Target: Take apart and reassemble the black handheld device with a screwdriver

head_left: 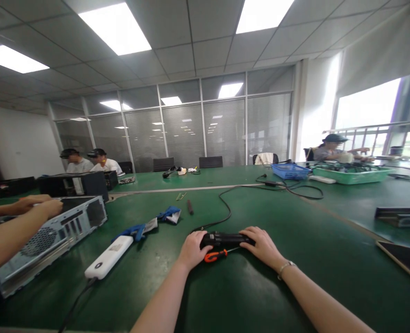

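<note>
Left of the left fingers (205,251), a white rectangular power strip (110,255) lies on the green tabletop (149,289), with blue-and-white fabric gloves (137,231) at its far end. Farther left, a co-worker's forearms (21,226) reach over an open grey metal computer case (55,240) with a perforated panel. Beyond the left fingers lies a short brown stick (190,206). Well beyond the right fingers (251,234) stand a blue plastic basket (290,174) and a green plastic tray (354,176) of dark cables. Well to their right lies a dark flat panel with a pale edge (404,260), nearer than a black metal piece (402,217).
</note>
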{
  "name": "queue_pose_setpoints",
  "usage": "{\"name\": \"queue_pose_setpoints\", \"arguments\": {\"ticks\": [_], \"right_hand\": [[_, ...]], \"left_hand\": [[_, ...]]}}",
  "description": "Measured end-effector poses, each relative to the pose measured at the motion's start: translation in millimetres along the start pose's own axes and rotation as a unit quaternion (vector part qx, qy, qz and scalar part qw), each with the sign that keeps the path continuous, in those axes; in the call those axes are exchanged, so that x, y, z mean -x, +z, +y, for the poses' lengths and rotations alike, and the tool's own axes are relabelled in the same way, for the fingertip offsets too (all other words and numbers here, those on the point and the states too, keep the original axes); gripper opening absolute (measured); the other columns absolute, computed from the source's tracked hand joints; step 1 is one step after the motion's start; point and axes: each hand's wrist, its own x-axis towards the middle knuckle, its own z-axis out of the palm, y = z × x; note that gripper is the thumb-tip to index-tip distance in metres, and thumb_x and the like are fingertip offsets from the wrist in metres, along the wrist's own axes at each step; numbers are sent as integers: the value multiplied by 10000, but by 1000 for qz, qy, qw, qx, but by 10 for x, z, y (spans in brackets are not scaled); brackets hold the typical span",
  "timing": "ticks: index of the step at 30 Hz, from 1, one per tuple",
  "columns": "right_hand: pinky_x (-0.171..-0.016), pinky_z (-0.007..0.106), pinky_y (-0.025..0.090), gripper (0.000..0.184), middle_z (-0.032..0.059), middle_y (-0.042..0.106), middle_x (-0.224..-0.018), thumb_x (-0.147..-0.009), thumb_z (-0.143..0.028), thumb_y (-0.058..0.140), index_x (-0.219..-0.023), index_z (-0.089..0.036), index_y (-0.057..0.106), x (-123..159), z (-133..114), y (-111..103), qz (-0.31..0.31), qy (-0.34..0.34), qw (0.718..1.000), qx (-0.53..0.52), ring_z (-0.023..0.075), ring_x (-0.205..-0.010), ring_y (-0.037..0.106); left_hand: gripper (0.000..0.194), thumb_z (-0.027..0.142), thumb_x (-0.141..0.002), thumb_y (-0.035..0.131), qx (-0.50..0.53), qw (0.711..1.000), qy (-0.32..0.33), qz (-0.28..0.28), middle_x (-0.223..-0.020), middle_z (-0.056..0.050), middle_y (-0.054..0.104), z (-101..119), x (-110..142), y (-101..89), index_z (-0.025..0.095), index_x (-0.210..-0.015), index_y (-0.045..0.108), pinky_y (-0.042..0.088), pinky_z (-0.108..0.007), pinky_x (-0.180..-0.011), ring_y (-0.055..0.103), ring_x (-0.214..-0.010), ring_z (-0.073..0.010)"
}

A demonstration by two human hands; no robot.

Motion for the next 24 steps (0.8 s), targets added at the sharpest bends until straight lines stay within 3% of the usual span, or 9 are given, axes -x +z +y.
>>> {"name": "queue_pose_setpoints", "arguments": {"ticks": [9,17,24], "right_hand": [[-884,384,439,354,63,651,-1092,-833,-462,611,-1129,-276,667,158,-79,-73,7,-11,1000,-1,241,-982,580],[-847,388,448,331,64,660,-1081,-846,-458,608,-1117,-278,668,132,-86,-69,16,-22,1000,0,243,-962,594],[-908,407,417,335,68,653,-1117,-840,-428,637,-1125,-254,669,116,-73,-87,12,-47,999,-15,247,-1014,570]], "left_hand": [[446,308,-768,740,43,999,0,2,-1169,-96,659,67,130,-54,191,-1176,603,468,-441,-1004,607,-1105,-265],[406,302,-798,701,71,997,-17,-10,-1176,-100,664,49,111,-92,195,-1179,611,472,-443,-997,615,-1103,-266],[404,253,-776,714,74,997,-27,-18,-1166,-94,672,131,82,-137,191,-1164,615,477,-434,-992,626,-1086,-262]]}}
